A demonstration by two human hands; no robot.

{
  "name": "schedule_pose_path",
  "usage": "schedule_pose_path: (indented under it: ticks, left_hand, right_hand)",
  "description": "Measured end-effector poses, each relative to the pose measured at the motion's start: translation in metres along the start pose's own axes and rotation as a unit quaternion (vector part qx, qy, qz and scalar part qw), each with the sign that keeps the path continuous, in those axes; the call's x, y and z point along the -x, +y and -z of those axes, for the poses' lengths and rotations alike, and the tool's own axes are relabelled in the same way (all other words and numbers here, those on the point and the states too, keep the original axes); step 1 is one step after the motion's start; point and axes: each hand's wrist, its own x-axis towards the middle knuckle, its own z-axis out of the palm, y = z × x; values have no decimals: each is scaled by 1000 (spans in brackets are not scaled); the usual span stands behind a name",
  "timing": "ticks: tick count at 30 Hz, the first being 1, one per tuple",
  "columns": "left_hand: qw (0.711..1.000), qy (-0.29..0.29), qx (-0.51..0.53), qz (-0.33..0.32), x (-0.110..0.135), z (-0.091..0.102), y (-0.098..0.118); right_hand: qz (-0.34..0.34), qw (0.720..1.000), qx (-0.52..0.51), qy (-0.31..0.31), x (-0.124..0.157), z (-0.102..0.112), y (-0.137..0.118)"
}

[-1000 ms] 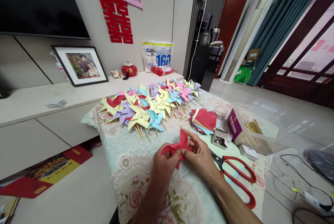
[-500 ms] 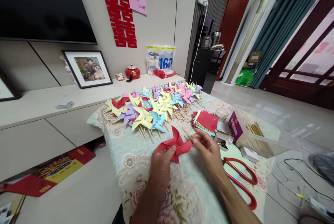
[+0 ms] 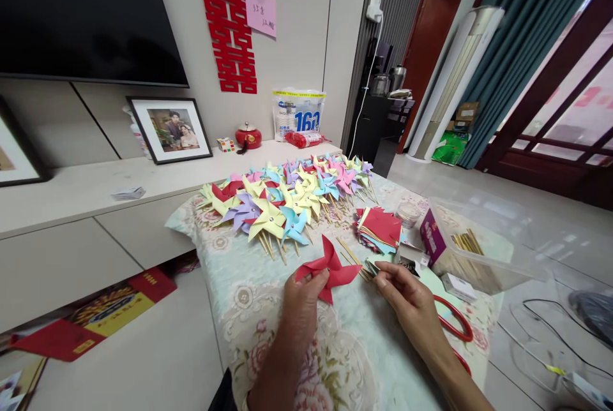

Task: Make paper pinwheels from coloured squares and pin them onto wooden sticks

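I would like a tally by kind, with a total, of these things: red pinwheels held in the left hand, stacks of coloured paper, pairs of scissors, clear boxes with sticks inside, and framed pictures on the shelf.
Red pinwheel, in left hand: 1
Paper stack: 1
Scissors: 1
Clear box with sticks: 1
Framed pictures: 2
Total: 6

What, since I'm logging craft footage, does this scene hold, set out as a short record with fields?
Left hand: holds red paper pinwheel
Right hand: fingertips near loose sticks; grip unclear
Pinwheels on sticks: grouped on the table's far side; yellow, blue, purple, pink, red
Paper stack: red sheet on top
Clear plastic box: purple label; more sticks inside
Scissors: red handles; partly hidden by right arm
Table covering: floral cloth
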Motion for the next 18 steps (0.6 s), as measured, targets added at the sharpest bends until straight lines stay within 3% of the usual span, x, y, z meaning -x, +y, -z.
schedule_pose_path:
  ticks: [5, 11, 13, 15, 18]
  left_hand:
    - [1000, -5, 5, -11, 0, 1, 0]
    - [1000, -20, 11, -10, -3, 7, -5]
    - [1000, -23, 18, -11, -3, 8, -6]
    - [999, -24, 22, -16, -3, 8, -6]
    - [999, -26, 16, -20, -3, 8, -7]
  right_hand:
    - [37, 992, 120, -10, -2, 36, -11]
    - [103, 952, 259, 126, -38, 107, -67]
    - [71, 925, 334, 165, -62, 136, -82]
    - [15, 900, 404, 160, -91, 164, -87]
    - [-108, 897, 423, 72, -132, 196, -72]
